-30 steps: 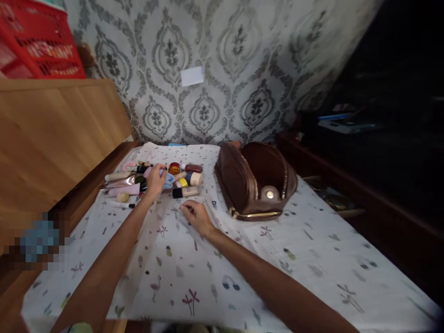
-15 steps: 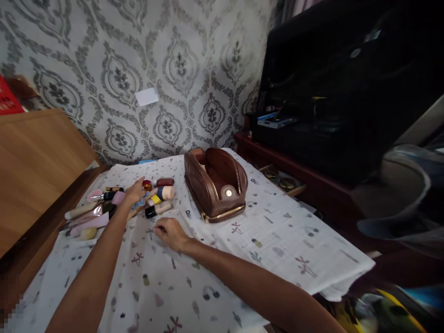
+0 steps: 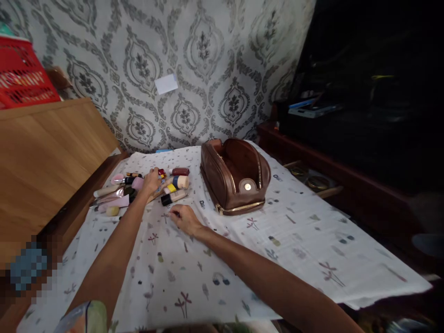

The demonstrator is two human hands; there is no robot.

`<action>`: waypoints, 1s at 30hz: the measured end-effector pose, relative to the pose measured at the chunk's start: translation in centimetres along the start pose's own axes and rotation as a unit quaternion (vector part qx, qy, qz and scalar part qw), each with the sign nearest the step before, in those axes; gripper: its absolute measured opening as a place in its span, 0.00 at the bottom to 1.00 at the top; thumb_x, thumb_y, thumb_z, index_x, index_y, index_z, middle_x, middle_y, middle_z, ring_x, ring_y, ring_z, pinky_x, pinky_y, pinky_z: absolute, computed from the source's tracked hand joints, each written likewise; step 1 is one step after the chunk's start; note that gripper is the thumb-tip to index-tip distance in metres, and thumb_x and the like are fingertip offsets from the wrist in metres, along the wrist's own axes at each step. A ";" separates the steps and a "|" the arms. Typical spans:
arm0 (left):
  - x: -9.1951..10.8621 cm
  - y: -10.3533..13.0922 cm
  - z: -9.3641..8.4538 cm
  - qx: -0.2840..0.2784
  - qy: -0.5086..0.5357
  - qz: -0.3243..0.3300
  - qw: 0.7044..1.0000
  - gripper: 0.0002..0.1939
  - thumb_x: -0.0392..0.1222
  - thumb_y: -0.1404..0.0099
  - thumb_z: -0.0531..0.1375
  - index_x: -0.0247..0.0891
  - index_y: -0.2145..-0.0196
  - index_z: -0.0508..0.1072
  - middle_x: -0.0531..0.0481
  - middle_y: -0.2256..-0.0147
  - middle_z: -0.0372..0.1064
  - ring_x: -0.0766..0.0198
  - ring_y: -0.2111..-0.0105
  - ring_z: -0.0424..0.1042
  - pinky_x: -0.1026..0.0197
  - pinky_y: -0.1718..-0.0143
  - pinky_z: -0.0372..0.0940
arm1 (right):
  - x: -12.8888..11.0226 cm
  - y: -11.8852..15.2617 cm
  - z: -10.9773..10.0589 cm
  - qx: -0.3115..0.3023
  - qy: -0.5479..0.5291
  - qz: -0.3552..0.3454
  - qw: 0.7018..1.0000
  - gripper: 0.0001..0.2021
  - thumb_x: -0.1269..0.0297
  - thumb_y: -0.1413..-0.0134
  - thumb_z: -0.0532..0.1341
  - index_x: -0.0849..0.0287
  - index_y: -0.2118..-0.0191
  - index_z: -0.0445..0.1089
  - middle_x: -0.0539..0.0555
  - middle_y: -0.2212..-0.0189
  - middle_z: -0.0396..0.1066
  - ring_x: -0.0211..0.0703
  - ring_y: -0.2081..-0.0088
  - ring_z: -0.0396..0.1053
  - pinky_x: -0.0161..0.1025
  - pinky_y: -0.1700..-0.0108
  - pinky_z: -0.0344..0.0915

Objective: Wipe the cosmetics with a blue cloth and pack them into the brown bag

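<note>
Small makeup tubes, brushes and bottles lay out on the white patterned cloth [image 3: 194, 286], beside the brown leather zip bag [image 3: 227, 189]. The bag stood wide open; its brown inside showed, but not its whole bottom. The left hand [image 3: 151, 182] had bent fingers by the small red jar [image 3: 162, 173]; I couldn't tell its grip. The right hand [image 3: 186, 219] was half curled near the black-capped beige bottle [image 3: 175, 197], its grip hidden.

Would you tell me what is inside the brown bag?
The bag gapes open, showing reddish-brown lining on its far side; its bottom and any contents are hidden behind the front wall.
</note>
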State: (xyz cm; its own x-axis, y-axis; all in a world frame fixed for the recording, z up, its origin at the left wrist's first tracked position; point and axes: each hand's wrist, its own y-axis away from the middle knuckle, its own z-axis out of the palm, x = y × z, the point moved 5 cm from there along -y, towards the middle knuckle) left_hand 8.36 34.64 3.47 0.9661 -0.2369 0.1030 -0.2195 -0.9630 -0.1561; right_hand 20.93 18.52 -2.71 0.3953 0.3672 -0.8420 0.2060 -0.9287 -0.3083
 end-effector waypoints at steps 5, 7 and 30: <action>0.5 2.5 -1.4 0.082 0.045 0.017 0.995 0.21 0.35 0.34 0.55 0.35 0.44 0.61 0.37 0.45 0.65 0.53 0.46 0.69 0.54 0.45 0.63 | 0.1 0.1 -0.2 0.014 -0.028 0.001 1.000 0.08 0.71 0.45 0.60 0.58 0.74 0.73 0.49 0.77 0.71 0.39 0.73 0.64 0.35 0.66 0.60; 0.6 4.0 -1.9 0.105 0.060 0.030 0.992 0.22 0.36 0.34 0.55 0.36 0.43 0.61 0.38 0.44 0.64 0.53 0.44 0.67 0.54 0.43 0.62 | 0.2 0.1 -0.2 0.025 -0.045 0.006 0.999 0.07 0.70 0.43 0.59 0.58 0.70 0.73 0.50 0.75 0.71 0.39 0.72 0.66 0.35 0.65 0.62; 2.7 16.8 1.5 0.170 0.300 0.139 0.928 0.21 0.48 0.33 0.58 0.39 0.45 0.66 0.41 0.48 0.69 0.50 0.47 0.70 0.45 0.45 0.66 | 1.3 0.0 -1.5 0.129 -0.223 0.043 0.965 0.32 0.56 0.59 0.74 0.54 0.49 0.61 0.50 0.60 0.72 0.46 0.56 0.71 0.44 0.51 0.67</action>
State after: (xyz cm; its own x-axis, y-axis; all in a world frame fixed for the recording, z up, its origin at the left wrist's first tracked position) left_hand 7.53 17.98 -0.39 0.6070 -0.5969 0.5247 -0.2939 -0.7820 -0.5496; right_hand 22.76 19.11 -3.17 -0.0359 0.2822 -0.9587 -0.0629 -0.9580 -0.2796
